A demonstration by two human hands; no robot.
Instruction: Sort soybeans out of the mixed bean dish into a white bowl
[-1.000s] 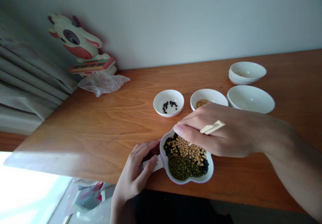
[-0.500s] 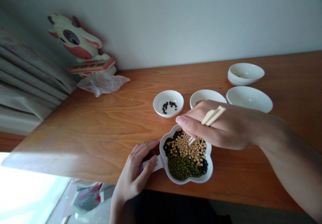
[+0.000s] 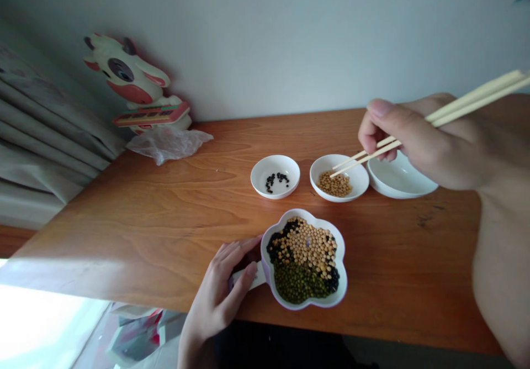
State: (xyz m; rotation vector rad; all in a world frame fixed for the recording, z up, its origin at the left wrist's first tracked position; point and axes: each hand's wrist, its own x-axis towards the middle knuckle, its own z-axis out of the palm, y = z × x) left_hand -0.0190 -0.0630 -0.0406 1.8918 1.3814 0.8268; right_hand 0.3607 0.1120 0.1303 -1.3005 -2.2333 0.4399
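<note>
The flower-shaped dish (image 3: 342, 264) of mixed beans sits on the tabletop (image 3: 165, 231), its handle (image 3: 256, 276) gripped by the curled fingers (image 3: 232, 258) of the left hand (image 3: 211, 302). Beyond the dish, the right hand (image 3: 434, 142) pinches 2 chopsticks (image 3: 366, 155), tips over a bowl of yellow beans (image 3: 360, 184), beside a bowl of black beans (image 3: 275, 195).

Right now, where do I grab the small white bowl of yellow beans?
Pinch the front rim of the small white bowl, coming from the near side. It is shallow, round and has no handle, and the chopsticks hang over its back half, so the front edge looks free.
</note>
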